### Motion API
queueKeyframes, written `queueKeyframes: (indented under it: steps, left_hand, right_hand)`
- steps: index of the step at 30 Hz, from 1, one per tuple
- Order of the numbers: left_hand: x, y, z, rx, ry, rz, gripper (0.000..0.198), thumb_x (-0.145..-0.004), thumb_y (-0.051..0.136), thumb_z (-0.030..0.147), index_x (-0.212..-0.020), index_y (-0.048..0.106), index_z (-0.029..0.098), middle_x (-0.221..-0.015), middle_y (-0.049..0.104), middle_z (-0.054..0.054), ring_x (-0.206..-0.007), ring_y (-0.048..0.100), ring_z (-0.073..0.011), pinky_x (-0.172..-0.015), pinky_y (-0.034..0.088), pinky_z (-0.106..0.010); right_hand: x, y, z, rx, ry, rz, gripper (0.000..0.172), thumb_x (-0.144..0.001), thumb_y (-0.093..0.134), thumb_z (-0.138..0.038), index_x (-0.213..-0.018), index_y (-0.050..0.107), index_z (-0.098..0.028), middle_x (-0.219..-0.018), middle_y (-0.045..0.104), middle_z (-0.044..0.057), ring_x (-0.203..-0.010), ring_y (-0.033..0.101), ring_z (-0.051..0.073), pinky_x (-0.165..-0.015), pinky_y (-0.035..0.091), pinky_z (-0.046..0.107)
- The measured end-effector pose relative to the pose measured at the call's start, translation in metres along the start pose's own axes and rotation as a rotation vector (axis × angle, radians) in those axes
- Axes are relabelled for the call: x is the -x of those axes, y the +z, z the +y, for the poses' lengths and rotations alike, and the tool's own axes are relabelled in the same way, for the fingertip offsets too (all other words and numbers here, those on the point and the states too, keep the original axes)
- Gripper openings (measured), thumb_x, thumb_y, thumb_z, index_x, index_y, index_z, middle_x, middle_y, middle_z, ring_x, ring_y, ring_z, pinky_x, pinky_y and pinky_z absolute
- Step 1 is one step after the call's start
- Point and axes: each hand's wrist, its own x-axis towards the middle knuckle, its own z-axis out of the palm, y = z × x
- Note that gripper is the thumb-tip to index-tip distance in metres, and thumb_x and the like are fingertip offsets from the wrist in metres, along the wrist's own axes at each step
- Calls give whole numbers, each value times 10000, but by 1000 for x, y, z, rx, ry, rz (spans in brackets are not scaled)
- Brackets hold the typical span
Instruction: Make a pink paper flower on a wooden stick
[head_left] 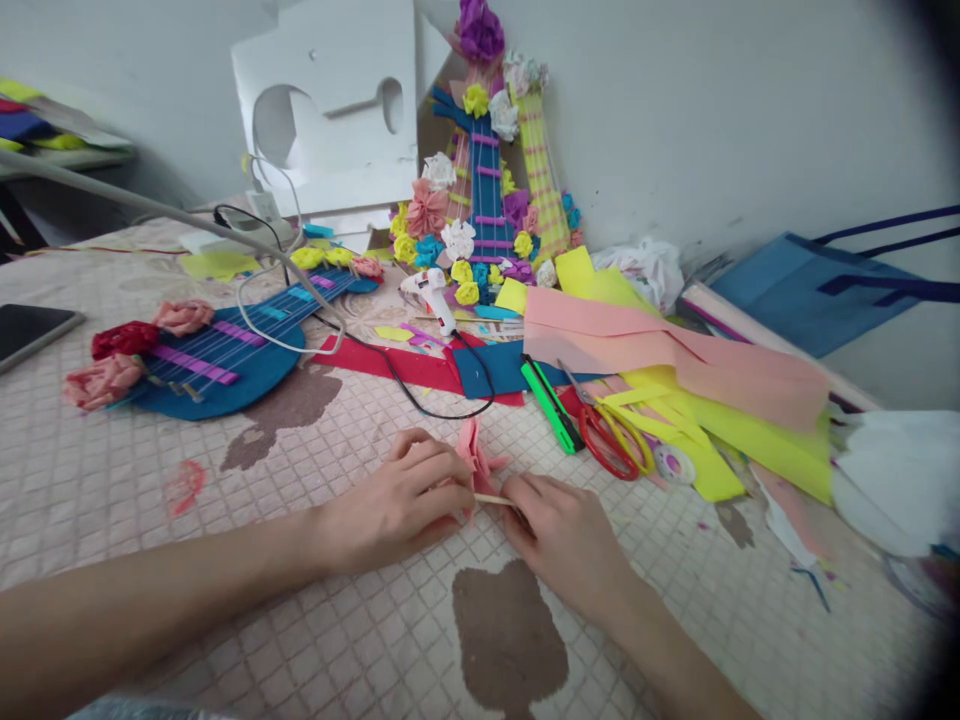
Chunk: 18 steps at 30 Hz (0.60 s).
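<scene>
Above the middle of the table, my left hand (409,495) pinches a pink flower (474,450) of folded, fabric-like material. A thin pale wooden stick (491,499) runs from the flower toward my right hand (566,535), whose fingers are closed round its other end. The fingers of both hands are bent, and they partly hide the flower and the stick. Just beyond, to the right, lie a green box cutter (551,405) and scissors with red and yellow handles (611,435). A white glue gun (435,298) stands farther back, its black cord curling toward my hands.
A blue guitar shape (255,345) with flowers lies at the left, near a phone (34,330). Decorated guitar shapes (486,190) lean on the wall beside white foam board (330,110). Pink (600,335) and yellow sheets (720,470) are piled at the right. A white cable (165,205) crosses the left side.
</scene>
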Motion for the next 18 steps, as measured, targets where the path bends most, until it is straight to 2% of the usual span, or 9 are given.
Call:
queueKeyframes:
  steps: [6, 10, 13, 18]
  left_hand:
    - [-2, -1, 1, -23, 7, 3, 91, -918, 494, 166, -890, 577, 191, -929, 635, -18, -947, 524, -163, -893, 297, -356]
    - [-1, -1, 0, -29, 11, 3, 102, -918, 489, 164, -909, 584, 199, -924, 638, -22, -939, 525, -166, -898, 297, -359]
    - [-1, -3, 0, -25, 12, 4, 101, -920, 487, 165, -917, 581, 201, -919, 639, -22, -937, 526, -166, -903, 294, -365]
    - [-1, -5, 2, -21, 11, -8, 120, -928, 464, 164, -891, 573, 197, -891, 643, -15, -916, 533, -159, -904, 293, -356]
  right_hand:
    - [0, -5, -6, 28, -14, 22, 83, -861, 544, -253, -803, 551, -194, -711, 637, 18, -631, 609, 178, -535, 322, 272]
    - [1, -9, -8, -30, 2, 15, 190, -898, 500, -367, -920, 544, -184, -760, 667, 43, -658, 637, 184, -526, 353, 264]
    - [1, -10, -10, -48, 3, 16, 157, -926, 435, -311, -941, 524, -183, -766, 665, 44, -644, 637, 178, -520, 366, 257]
    - [3, -5, -13, -126, -15, -16, 96, -920, 424, -224, -867, 498, -192, -911, 648, 56, -714, 633, 162, -557, 407, 249]
